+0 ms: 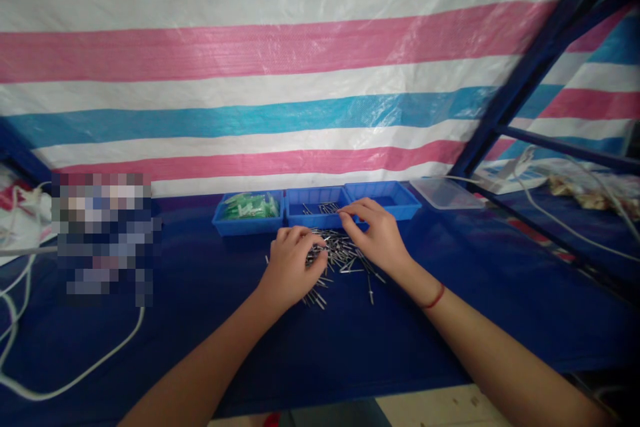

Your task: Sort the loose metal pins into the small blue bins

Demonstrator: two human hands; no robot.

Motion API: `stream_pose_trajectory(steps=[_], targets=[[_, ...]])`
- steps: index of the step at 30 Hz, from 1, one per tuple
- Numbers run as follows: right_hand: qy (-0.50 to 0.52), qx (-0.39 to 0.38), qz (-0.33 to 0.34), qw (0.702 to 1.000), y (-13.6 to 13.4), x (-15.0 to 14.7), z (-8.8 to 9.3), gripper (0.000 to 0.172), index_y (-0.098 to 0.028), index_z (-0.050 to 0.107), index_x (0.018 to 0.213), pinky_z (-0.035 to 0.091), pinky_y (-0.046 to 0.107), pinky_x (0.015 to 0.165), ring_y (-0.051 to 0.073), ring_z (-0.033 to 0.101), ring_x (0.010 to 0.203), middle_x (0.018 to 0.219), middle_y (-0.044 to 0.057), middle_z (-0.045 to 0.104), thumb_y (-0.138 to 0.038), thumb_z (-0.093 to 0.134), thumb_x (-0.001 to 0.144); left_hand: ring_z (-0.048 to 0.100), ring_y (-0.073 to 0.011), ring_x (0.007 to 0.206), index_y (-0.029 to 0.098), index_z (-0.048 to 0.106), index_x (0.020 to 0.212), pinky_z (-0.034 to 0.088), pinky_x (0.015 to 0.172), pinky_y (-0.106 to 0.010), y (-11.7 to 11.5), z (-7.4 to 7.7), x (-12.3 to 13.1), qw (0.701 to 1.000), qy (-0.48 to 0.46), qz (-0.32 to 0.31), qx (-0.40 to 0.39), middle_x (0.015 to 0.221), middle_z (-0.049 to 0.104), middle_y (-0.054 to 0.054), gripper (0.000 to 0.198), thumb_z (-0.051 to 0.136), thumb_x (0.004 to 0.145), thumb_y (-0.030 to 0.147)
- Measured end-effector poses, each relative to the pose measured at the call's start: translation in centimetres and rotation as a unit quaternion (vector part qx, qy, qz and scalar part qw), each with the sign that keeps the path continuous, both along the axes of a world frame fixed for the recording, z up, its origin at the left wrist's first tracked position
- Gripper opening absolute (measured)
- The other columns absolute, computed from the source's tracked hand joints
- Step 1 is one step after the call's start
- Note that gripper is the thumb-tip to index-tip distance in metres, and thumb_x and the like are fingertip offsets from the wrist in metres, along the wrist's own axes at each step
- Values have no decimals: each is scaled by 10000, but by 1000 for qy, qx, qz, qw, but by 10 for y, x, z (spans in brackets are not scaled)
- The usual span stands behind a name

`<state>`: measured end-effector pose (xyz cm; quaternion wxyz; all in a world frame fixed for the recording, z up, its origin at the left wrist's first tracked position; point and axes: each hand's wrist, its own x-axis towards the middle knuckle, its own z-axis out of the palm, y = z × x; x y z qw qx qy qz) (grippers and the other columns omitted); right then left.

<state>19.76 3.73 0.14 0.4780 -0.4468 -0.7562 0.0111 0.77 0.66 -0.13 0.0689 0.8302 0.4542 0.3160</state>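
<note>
A loose pile of silvery blind rivets lies on the dark blue table. My left hand is over the pile's left side, its fingers curled and its thumb and forefinger closed together; whatever lies between them is hard to see. My right hand reaches to the front rim of the middle blue bin, thumb and forefinger pinched on what looks like a thin blind rivet. Several similar rivets lie inside that bin. Green-and-clear small pieces fill the left blue bin. The right blue bin adjoins the middle one.
A clear plastic lid lies right of the bins. White cables loop over the table's left side beside a blurred-out patch. A dark blue metal frame rises at right, and a striped sheet hangs behind.
</note>
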Motion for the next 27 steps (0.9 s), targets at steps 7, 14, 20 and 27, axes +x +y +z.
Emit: stream_pose_trajectory(steps=[7, 14, 20, 27], targets=[[47, -55, 59, 996, -12, -4, 4, 154, -206, 663, 830, 464, 301, 616, 168, 574, 717, 822, 53, 639, -242, 517, 860, 407, -260, 1120, 296, 616, 1128, 352, 897, -425, -7, -3, 7, 987, 129, -96, 30, 1184, 574, -32, 272, 502, 886, 347], [46, -63, 86, 993, -17, -8, 7, 160, -203, 661, 805, 463, 295, 612, 154, 560, 693, 817, 47, 629, -231, 513, 860, 418, -248, 1118, 341, 573, 1177, 326, 897, -421, -7, -5, 12, 973, 195, -106, 58, 1194, 566, -20, 304, 446, 918, 249], [47, -67, 84, 993, -20, -9, 9, 162, -198, 664, 793, 461, 290, 615, 149, 559, 684, 813, 42, 627, -230, 518, 857, 389, -269, 1145, 353, 606, 1111, 284, 931, -468, -9, -6, 15, 968, 207, -123, 73, 1240, 523, -28, 246, 462, 912, 357], [45, -61, 91, 993, -20, -8, 8, 150, -196, 656, 796, 456, 283, 605, 147, 563, 695, 821, 44, 628, -211, 520, 856, 459, -216, 995, 221, 651, 897, 309, 811, -391, -8, -6, 19, 966, 219, -118, 77, 1035, 608, -30, 273, 414, 939, 349]])
